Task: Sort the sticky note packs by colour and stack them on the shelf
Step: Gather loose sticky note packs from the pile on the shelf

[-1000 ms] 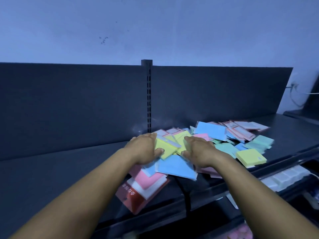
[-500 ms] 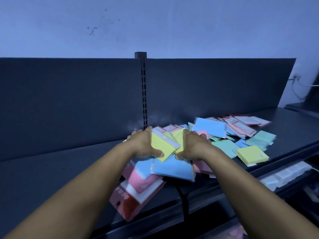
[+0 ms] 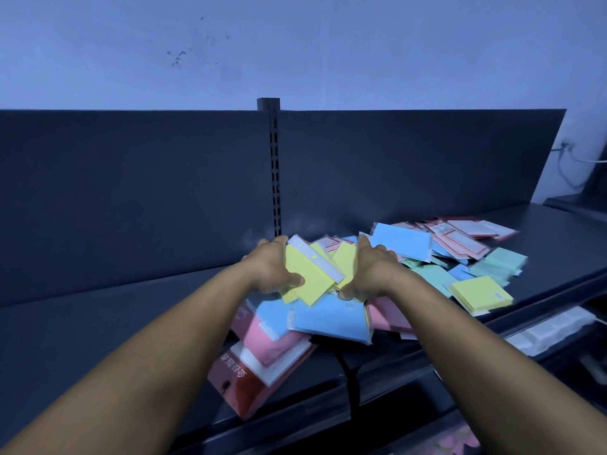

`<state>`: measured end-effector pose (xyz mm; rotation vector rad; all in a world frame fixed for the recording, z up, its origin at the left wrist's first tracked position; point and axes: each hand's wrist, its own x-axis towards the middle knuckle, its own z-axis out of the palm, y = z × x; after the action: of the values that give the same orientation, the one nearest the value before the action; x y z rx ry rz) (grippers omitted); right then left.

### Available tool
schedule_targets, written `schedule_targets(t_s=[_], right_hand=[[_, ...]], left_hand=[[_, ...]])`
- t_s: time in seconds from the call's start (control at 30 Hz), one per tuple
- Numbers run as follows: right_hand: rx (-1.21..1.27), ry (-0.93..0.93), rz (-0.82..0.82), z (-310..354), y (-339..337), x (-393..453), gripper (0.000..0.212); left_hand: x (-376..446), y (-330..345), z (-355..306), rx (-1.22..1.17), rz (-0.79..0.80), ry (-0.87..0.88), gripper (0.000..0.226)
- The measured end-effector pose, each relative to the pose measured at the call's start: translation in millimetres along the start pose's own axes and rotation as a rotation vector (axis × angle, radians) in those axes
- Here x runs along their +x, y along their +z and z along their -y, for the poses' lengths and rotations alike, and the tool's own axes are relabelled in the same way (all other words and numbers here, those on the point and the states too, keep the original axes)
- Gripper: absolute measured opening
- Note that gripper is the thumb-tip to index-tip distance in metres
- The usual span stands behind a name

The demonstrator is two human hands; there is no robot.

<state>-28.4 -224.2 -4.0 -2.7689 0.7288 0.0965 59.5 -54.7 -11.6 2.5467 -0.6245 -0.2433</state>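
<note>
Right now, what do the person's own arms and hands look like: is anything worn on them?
Both forearms are bare up to the frame edge: no sleeves in view. The left hand and the right hand wear no gloves. No watch, bracelet or ring is visible, and no markings show in this dim bluish light.

2 bare forearms come in from the lower corners of the frame, no sleeves, no watch, no rings showing on left hand [image 3: 272,270] or right hand [image 3: 372,274].
</note>
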Motion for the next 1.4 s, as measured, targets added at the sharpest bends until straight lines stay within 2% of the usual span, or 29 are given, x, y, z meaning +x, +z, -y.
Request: schedule_targets(t_s=[0.07,0.13,0.2,0.27,0.37,0.43,0.5,0.6,0.83,1.03,1.13,1.23,1.4], right_hand=[[0.035,0.031,-0.009,1.3,-1.3,2.7,0.104],[0.102,0.042,0.001,1.5,-4.7,4.6,0.072],[0.162,0.017,0.015,2.2,-7.5,4.4,0.042],[0.176,-0.008,0.032,3.5,-9.5,2.2,0.029],[0.188,-0.039,0.06,6.0,-12.6,0.4,0.026],[0.216,-0.055,0.051,8.3,-16.3,-1.4,0.026],[0.289,-0.057,0.017,11.1,-19.1,-0.6,0.05],[0.418,-0.105,-0.038,16.7,-20.3,3.0,0.064],[0.655,-0.251,-0.16,46.0,-22.7,1.9,0.038],[0.651,-0.391,-0.251,107.8,-18.2,-21.8,0.031],[0.656,-0.444,-0.225,145.0,-6.1,-44.8,0.022],[0.639,-0.511,-0.19,187.3,10.8,-71.9,0.023],[0.621,-0.579,-0.115,265.2,40.3,-126.9,0.018]], left_hand=[[-2.2,-3.3,1.4,-0.068,-0.004,0.003,0.079],[-4.6,-5.8,4.4,-0.127,-0.012,-0.015,0.066],[-7.3,-8.1,7.3,-0.157,-0.023,-0.027,0.042],[-10.6,-9.6,9.8,-0.182,-0.031,-0.039,0.022],[-17.9,-13.9,10.8,-0.223,-0.072,-0.063,0.005],[-22.2,-20.0,11.7,-0.218,-0.107,-0.085,0.008],[-25.2,-27.0,15.0,-0.25,-0.129,-0.121,0.009],[-30.5,-36.4,21.6,-0.311,-0.168,-0.144,0.004],[-59.7,-57.2,47.6,-0.432,-0.323,-0.163,0.004],[-101.4,-90.2,91.9,-0.501,-0.482,-0.191,0.006],[-132.1,-108.5,128.3,-0.503,-0.574,-0.235,0.008],[-168.9,-125.6,168.7,-0.517,-0.638,-0.283,0.008],[-237.6,-153.6,236.3,-0.514,-0.684,-0.346,0.009]])
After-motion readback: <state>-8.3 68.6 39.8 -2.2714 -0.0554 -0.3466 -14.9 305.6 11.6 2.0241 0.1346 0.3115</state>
